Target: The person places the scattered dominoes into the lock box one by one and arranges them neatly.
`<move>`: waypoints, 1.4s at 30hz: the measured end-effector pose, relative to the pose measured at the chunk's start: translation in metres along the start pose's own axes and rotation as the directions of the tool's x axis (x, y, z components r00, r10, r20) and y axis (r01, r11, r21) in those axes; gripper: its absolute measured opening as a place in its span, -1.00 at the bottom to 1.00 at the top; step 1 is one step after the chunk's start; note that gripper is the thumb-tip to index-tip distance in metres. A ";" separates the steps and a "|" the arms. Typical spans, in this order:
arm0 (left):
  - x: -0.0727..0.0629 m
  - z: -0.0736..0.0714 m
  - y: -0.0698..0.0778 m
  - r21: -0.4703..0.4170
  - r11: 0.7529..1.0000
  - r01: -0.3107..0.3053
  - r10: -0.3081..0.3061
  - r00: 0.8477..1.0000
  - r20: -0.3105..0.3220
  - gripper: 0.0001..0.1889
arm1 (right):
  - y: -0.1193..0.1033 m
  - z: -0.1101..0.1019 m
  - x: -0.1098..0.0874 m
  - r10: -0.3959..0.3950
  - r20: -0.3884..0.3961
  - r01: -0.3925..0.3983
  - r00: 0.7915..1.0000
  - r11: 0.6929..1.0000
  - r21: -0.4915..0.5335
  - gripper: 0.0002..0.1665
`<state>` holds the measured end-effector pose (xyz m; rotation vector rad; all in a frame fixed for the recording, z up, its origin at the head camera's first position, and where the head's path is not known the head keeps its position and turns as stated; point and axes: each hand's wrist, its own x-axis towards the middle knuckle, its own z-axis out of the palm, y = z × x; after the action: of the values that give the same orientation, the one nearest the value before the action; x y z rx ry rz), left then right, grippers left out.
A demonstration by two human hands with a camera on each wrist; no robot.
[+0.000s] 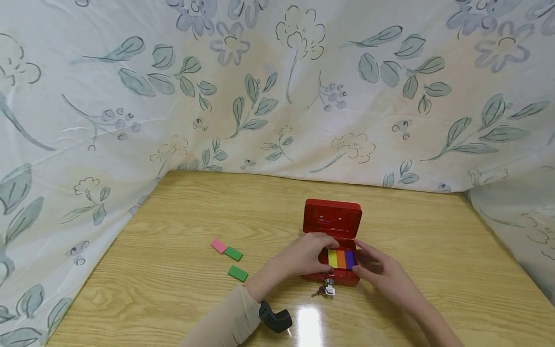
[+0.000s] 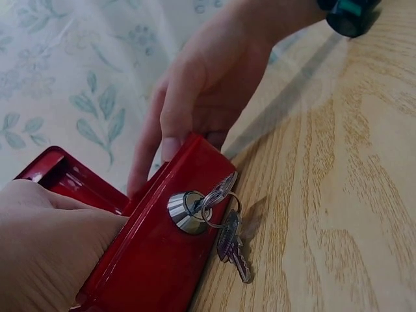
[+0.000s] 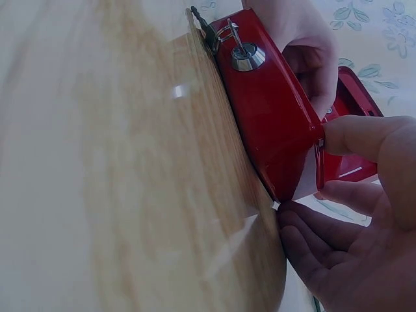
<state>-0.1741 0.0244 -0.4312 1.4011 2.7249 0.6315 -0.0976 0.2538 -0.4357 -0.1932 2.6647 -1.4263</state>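
Observation:
A red cash box [image 1: 331, 278] stands with its lid [image 1: 331, 219] raised and keys [image 2: 233, 244] hanging at its front lock [image 2: 187, 212]. Yellow, orange and purple tiles lie side by side inside, the orange tile [image 1: 341, 260] in the middle. My left hand [image 1: 310, 253] reaches in over the left wall, thumb and forefinger curved about the ends of the yellow tile [image 1: 332, 259]; I cannot tell whether they pinch it. With thumb and fingers at its right-hand corners, my right hand [image 1: 383, 274] grips the box.
Left of the box on the wooden table [image 1: 173, 299] lie a pink tile [image 1: 218, 246], a green tile [image 1: 233, 254] touching it, and another green tile [image 1: 238, 273] nearer me. A floral cloth [image 1: 269, 96] hangs behind the table and along its sides.

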 end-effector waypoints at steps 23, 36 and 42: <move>-0.004 -0.003 -0.001 -0.009 1.000 -0.023 0.022 0.998 -0.051 -0.57 | 0.000 0.000 0.001 0.026 0.006 -0.026 1.000 1.000 -0.007 -0.20; -0.054 -0.030 -0.008 -0.125 0.992 0.037 -0.057 0.986 -0.156 -0.61 | 0.001 0.001 0.002 0.035 -0.003 -0.035 0.999 0.999 -0.013 -0.20; -0.078 -0.034 -0.025 -0.138 0.990 0.021 -0.053 0.970 -0.237 -0.63 | 0.002 0.002 0.003 0.034 -0.005 -0.034 0.999 0.999 -0.019 -0.20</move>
<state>-0.1530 -0.0615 -0.4226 1.3190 2.8134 1.0248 -0.1004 0.2531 -0.4383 -0.1453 2.6731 -1.3942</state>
